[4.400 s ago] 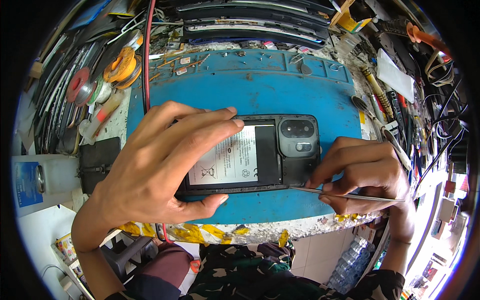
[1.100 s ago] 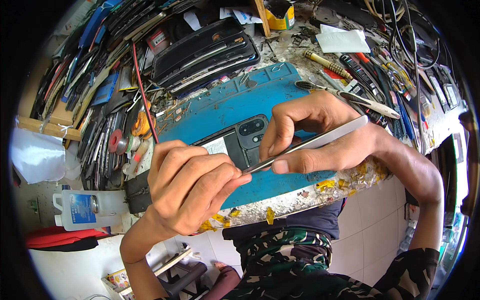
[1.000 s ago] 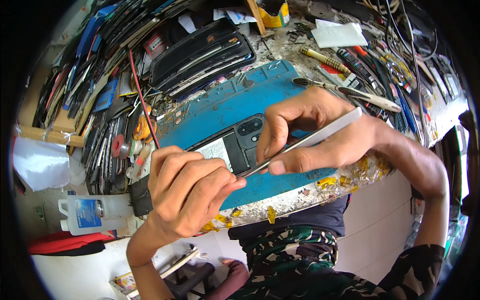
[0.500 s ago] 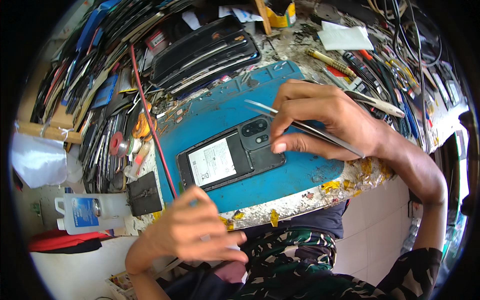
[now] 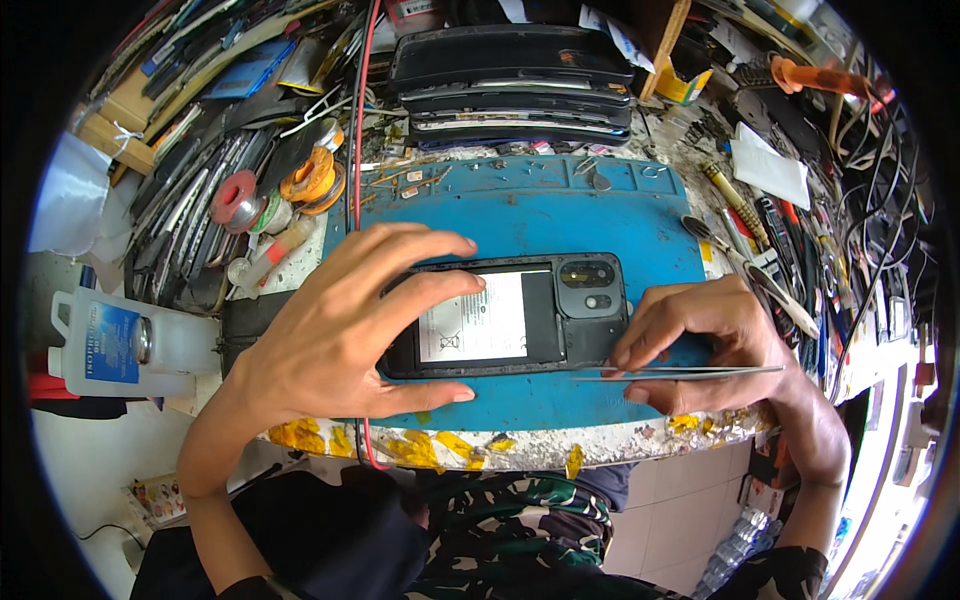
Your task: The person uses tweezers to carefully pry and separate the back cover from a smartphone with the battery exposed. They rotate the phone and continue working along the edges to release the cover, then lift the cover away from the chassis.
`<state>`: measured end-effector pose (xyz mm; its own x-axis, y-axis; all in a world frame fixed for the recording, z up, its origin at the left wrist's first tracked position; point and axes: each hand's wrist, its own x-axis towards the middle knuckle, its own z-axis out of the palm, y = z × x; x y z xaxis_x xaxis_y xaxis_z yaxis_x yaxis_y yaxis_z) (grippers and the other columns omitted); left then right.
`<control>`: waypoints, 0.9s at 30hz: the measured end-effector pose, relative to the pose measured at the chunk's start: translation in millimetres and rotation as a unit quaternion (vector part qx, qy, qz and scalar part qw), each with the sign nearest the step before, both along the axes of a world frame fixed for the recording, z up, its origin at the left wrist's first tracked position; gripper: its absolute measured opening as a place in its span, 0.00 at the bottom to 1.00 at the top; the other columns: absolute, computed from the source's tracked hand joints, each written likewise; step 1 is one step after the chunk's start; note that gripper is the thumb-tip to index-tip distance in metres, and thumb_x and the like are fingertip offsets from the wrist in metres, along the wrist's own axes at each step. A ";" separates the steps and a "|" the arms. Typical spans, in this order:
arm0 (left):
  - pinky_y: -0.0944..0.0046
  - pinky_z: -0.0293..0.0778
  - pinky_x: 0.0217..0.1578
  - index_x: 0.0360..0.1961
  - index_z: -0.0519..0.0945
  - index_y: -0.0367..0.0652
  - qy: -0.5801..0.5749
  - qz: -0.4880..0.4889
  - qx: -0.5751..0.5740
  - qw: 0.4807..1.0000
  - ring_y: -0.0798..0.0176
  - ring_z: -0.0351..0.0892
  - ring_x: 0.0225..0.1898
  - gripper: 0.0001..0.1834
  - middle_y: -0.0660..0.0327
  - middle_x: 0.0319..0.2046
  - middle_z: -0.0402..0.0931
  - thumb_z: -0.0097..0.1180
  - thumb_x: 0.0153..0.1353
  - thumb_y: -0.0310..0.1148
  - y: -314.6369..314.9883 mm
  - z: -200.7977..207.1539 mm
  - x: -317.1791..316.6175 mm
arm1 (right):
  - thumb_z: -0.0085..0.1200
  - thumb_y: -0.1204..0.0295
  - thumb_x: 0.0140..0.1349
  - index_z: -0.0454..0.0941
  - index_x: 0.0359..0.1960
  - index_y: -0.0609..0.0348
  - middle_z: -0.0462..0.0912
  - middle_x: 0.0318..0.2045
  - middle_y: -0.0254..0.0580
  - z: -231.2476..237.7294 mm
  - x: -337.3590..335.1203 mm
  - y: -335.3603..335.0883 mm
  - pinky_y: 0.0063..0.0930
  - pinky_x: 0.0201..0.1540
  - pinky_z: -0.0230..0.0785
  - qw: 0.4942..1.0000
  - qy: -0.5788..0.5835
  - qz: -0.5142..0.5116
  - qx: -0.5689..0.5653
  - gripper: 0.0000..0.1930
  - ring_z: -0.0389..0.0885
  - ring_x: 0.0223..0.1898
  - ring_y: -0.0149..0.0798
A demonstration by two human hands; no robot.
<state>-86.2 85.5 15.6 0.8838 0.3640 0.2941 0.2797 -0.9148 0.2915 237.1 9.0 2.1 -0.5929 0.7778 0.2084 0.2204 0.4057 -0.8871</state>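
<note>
A smartphone (image 5: 545, 345) with its back cover off lies on a blue work mat (image 5: 480, 220). Its white battery (image 5: 480, 325) and round-cornered camera block (image 5: 588, 285) face up. My left hand (image 5: 340, 315) spreads its fingers over the phone's left end, thumb along the near edge and fingertips over the battery; whether they touch it I cannot tell. My right hand (image 5: 705, 340) is at the phone's lower right corner, pinching metal tweezers (image 5: 700, 374). The tweezers lie nearly level, their tips pointing left just below the phone's near edge.
Stacked phone frames (image 5: 515, 90) stand behind the mat. Solder spools (image 5: 237, 200) and a white plastic bottle (image 5: 120, 345) are on the left. A brush (image 5: 715, 240) and many hand tools lie at right. A red cable (image 5: 358, 150) runs down behind my left hand.
My left hand has risen from below the table edge to the phone, its fingers spreading. My right hand has come down with the tweezers to the phone's near corner. The view has turned.
</note>
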 end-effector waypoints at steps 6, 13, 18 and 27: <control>0.46 0.71 0.55 0.55 0.79 0.41 0.008 0.014 -0.009 1.000 0.47 0.77 0.55 0.34 0.53 0.59 0.75 0.71 0.54 0.53 0.5 -13.3 -2.8 | 0.71 0.79 0.54 0.85 0.34 0.66 0.89 0.34 0.51 -5.4 2.8 6.3 0.32 0.40 0.81 1.000 0.016 0.015 -0.011 0.07 0.90 0.39 0.44; 0.48 0.70 0.53 0.57 0.79 0.43 0.009 0.016 -0.028 0.999 0.49 0.77 0.53 0.35 0.54 0.60 0.76 0.69 0.54 0.54 1.8 -16.4 -6.5 | 0.71 0.81 0.55 0.83 0.30 0.64 0.88 0.33 0.52 -1.1 -4.6 7.0 0.35 0.36 0.80 1.000 0.015 0.011 -0.006 0.06 0.88 0.35 0.45; 0.48 0.72 0.52 0.58 0.78 0.39 0.002 0.000 -0.051 0.999 0.45 0.77 0.52 0.39 0.46 0.60 0.78 0.75 0.49 0.50 2.5 -18.2 -6.5 | 0.71 0.81 0.54 0.83 0.28 0.63 0.89 0.37 0.49 1.7 -8.9 3.3 0.34 0.36 0.80 0.999 0.004 -0.001 -0.033 0.06 0.87 0.36 0.45; 0.50 0.73 0.50 0.59 0.77 0.39 -0.004 -0.003 -0.055 0.998 0.46 0.78 0.50 0.40 0.44 0.60 0.78 0.76 0.48 0.49 4.8 -17.2 -5.5 | 0.73 0.80 0.51 0.81 0.24 0.58 0.89 0.32 0.46 3.1 -12.7 5.3 0.32 0.35 0.78 0.999 -0.019 -0.017 -0.024 0.09 0.88 0.33 0.42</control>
<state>-91.6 90.3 -1.6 0.8839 0.3891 0.2596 0.2715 -0.8787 0.3926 224.4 14.3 5.3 -0.5722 0.8067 0.1478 0.2669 0.3536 -0.8965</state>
